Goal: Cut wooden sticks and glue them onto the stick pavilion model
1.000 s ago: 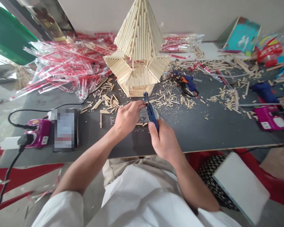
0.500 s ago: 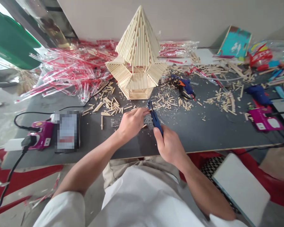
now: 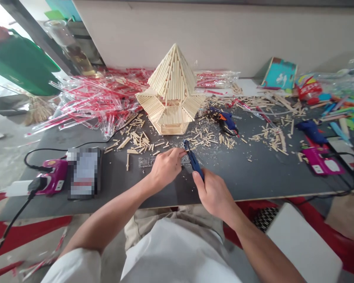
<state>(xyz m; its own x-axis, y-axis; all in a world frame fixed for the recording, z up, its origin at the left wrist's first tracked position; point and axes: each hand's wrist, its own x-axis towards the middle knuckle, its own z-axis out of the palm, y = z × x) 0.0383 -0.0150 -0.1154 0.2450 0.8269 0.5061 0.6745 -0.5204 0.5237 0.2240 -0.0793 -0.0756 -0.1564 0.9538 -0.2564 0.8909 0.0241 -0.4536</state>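
My right hand (image 3: 214,190) is closed around the handle of a dark blue cutting tool (image 3: 194,160), its jaws pointing away from me. Beside the jaws, my left hand (image 3: 166,167) pinches a small wooden stick (image 3: 186,151), whose end meets the tool. A clear ruler (image 3: 146,162) lies flat on the dark table, partly hidden by my left hand. Behind both hands stands a lantern-like model (image 3: 172,94) of pale sticks with a pointed roof. Short cut sticks (image 3: 137,141) are scattered around its base.
Red-and-clear plastic wrappers (image 3: 97,98) are heaped at back left. A phone (image 3: 85,173) and a purple power strip (image 3: 53,177) lie left. Toward the right are an orange-and-blue glue gun (image 3: 227,121), another blue glue gun (image 3: 311,131) and a second purple strip (image 3: 323,161).
The view has tilted up, so the table and model appear lower. Both hands keep their hold at nearly the same spot on the table; the loose stick piece near the ruler is no longer visible.
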